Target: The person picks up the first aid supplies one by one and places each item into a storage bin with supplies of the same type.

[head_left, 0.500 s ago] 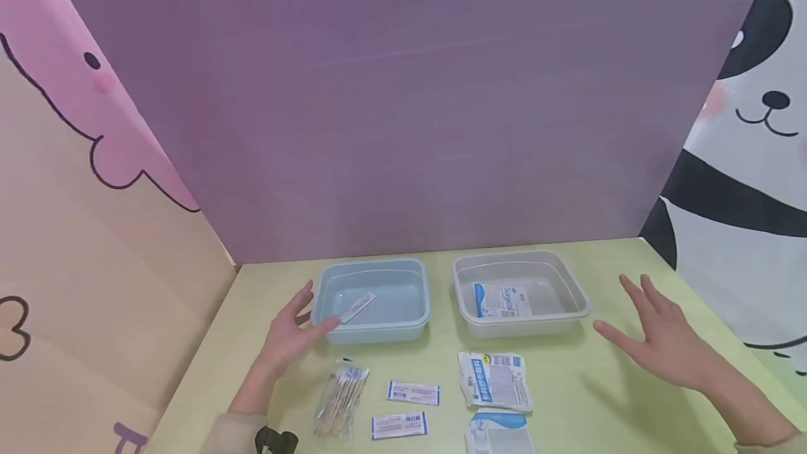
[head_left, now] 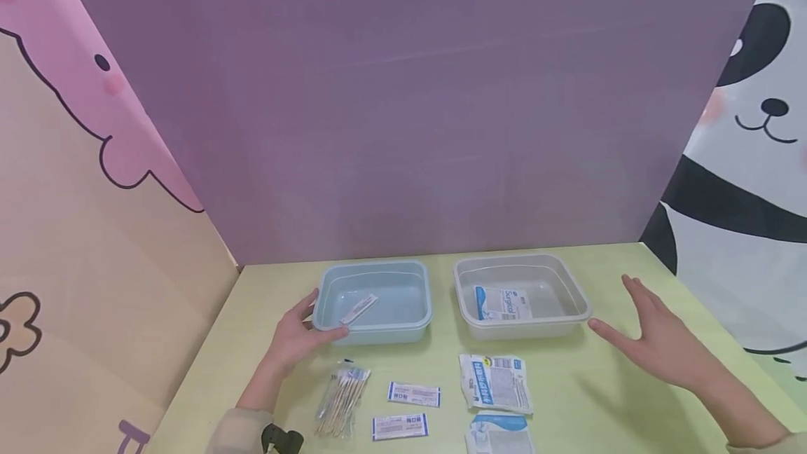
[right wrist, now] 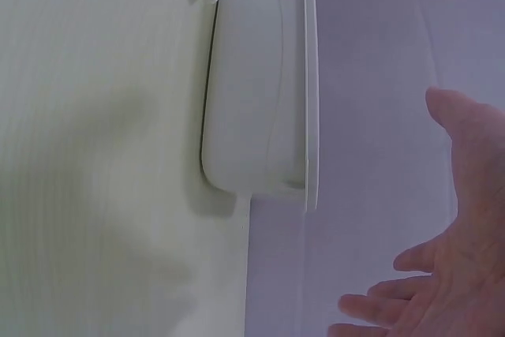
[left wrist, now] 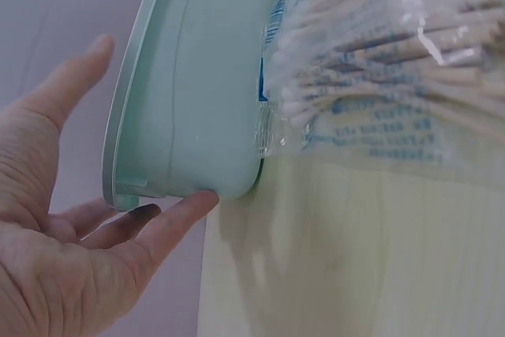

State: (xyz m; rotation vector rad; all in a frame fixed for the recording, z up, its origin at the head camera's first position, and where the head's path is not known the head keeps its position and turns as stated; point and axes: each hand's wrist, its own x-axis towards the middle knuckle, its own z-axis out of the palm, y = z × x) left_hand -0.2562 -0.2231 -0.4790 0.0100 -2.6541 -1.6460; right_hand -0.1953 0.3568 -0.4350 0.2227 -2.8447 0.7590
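At the left end of a light-blue plastic bin [head_left: 387,335], my left hand [head_left: 295,337] is spread. In the left wrist view its fingertips [left wrist: 207,199] come right up to the bin's end wall, while the thumb stands off from the rim. Inside that bin lies a small narrow white packet [head_left: 359,308]. To the right of a whitish-grey bin [head_left: 523,330], my right hand [head_left: 662,342] hovers with fingers apart and nothing in it. That bin contains a blue-and-white packet printed "Surgical" [head_left: 503,304].
In front of the bins lie a clear bag of cotton swabs [head_left: 342,401], an upper flat packet [head_left: 414,394] and a lower one [head_left: 400,427]. Further right are a gauze packet [head_left: 497,382] and another blue-and-white packet [head_left: 500,434]. A purple panel [head_left: 435,125] rises behind the table.
My right hand has moved slightly left, toward the whitish-grey bin. The left hand has shifted a little right and down against the blue bin. The bins and packets stay in place.
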